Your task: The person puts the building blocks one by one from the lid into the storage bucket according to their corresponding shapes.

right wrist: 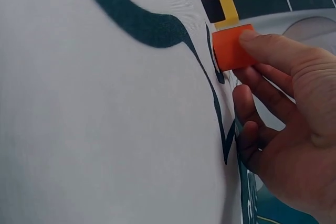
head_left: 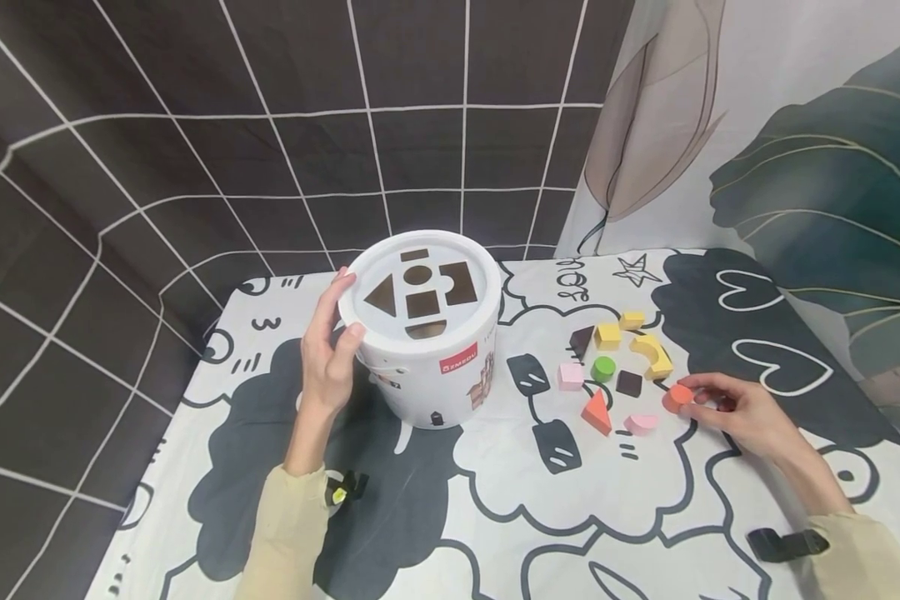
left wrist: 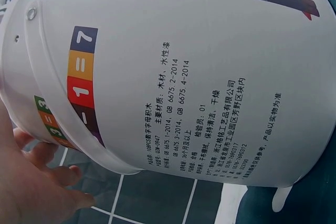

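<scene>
My left hand point(head_left: 328, 354) holds a white lidded bucket point(head_left: 420, 383) by its left side, thumb and fingertips at the rim. Shaped holes are cut in the lid point(head_left: 378, 260): a triangle, a circle, a square, an arch and others. The left wrist view shows the bucket's printed side, with the fingers point(left wrist: 44, 156) partly behind it. On the right, my right hand point(head_left: 746, 417) pinches an orange cylinder block point(head_left: 677, 398) between thumb and fingers, close to the cloth. Beside it lie a pink half-round block point(head_left: 641, 425), a dark square block point(head_left: 629, 383) and a yellow arch block point(head_left: 652, 357).
More blocks lie right of the bucket: an orange triangle point(head_left: 597, 413), a pink cube point(head_left: 570, 377), a green cylinder point(head_left: 603, 368), a dark block point(head_left: 581, 340) and yellow blocks point(head_left: 608, 337). A patterned cloth point(head_left: 570, 517) covers the table. Behind it hangs a dark grid curtain point(head_left: 307, 158).
</scene>
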Motion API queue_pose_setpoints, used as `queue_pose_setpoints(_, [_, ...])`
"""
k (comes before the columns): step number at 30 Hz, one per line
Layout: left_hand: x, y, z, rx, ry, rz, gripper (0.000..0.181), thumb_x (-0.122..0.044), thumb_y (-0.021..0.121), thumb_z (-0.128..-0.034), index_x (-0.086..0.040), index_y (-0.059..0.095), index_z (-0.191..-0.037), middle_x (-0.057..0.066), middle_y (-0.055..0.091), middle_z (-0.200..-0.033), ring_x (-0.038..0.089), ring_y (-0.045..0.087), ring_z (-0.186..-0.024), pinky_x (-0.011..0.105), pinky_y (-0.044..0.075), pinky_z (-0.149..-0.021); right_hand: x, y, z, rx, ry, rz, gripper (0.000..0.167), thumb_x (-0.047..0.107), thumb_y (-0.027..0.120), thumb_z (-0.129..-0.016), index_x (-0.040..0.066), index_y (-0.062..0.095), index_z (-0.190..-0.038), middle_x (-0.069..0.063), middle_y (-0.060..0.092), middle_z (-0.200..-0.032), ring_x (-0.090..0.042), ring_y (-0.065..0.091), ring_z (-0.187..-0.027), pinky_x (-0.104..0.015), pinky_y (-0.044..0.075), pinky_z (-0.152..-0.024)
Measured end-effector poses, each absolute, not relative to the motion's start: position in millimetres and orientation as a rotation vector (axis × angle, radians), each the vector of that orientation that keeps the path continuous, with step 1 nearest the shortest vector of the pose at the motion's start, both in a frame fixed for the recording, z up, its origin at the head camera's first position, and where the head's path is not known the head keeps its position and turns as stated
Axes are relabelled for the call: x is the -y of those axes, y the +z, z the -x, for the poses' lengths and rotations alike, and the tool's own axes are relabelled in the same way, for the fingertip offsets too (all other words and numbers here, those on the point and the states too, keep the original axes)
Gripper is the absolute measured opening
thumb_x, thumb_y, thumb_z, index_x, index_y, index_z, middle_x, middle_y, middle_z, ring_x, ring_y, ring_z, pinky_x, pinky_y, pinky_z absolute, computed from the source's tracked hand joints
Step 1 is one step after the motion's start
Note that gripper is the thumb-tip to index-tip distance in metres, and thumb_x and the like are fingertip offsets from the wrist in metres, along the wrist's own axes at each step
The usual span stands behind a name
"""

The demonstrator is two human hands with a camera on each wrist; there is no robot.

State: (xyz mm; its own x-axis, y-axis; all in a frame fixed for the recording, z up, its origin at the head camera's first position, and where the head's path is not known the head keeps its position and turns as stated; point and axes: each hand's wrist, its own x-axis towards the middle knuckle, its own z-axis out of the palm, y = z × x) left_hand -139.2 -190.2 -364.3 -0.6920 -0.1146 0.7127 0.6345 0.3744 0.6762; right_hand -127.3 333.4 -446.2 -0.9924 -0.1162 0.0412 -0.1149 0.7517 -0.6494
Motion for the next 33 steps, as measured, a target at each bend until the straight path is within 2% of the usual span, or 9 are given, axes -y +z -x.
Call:
queue_pose_setpoints(6, [190,-365,139,1.944,-1.376,0.444,0.061,-0.03,0.051,-0.0851,0.002,0.056,-0.137,0.014,0.051,-0.147,0.027,0.047,-0.136,0.034,0.036,-0.109,-335,-443,126,-2.948,-1.118,0.223,0.04,0.01,0.079,-0.084,-0.004,0.065,-0.119,-0.011,0.063,-0.093,-0.014,0.047,-0.074,-0.024,0.037,-0.059])
queue_pose_setpoints(13, [189,-365,139,1.945,-1.374,0.437,0.061,-0.029,0.051,-0.085,0.002,0.056,-0.137,0.013,0.051,-0.147,0.027,0.047,-0.136,0.035,0.035,-0.109,-339,-435,131,-2.941,-1.148,0.242,0.039,0.008,0.079,-0.084,-0.004,0.065,-0.118,-0.013,0.066,-0.099,-0.008,0.051,-0.077,-0.017,0.042,-0.063])
queue_pose_setpoints(19, [189,-365,138,1.946,-1.382,0.434,0.061,-0.029,0.051,-0.0849,0.002,0.056,-0.137,0.013,0.051,-0.147,0.027,0.046,-0.136,0.035,0.035,-0.11,-338,-426,136,-2.948,-1.178,0.279,0.036,0.006,0.078,-0.085,-0.004,0.065,-0.116,-0.007,0.064,-0.092,-0.008,0.052,-0.077,-0.018,0.042,-0.062])
queue_pose_setpoints(28, [189,-364,138,1.961,-1.372,0.433,0.061,-0.029,0.05,-0.085,0.001,0.056,-0.138,0.013,0.051,-0.147,0.026,0.046,-0.137,0.037,0.034,-0.111,-326,-406,146,-2.98,-1.15,0.345,0.034,0.005,0.078,-0.084,-0.004,0.065,-0.115,-0.012,0.065,-0.094,-0.006,0.051,-0.078,-0.015,0.041,-0.065])
queue_pose_setpoints(33, [188,-364,139,1.948,-1.377,0.432,0.061,-0.03,0.051,-0.0853,0.001,0.056,-0.137,0.013,0.051,-0.147,0.027,0.047,-0.136,0.036,0.035,-0.11,-320,-395,156,-2.985,-1.168,0.417,0.032,0.005,0.076,-0.085,-0.002,0.066,-0.114,-0.008,0.065,-0.092,-0.006,0.051,-0.079,-0.018,0.039,-0.066])
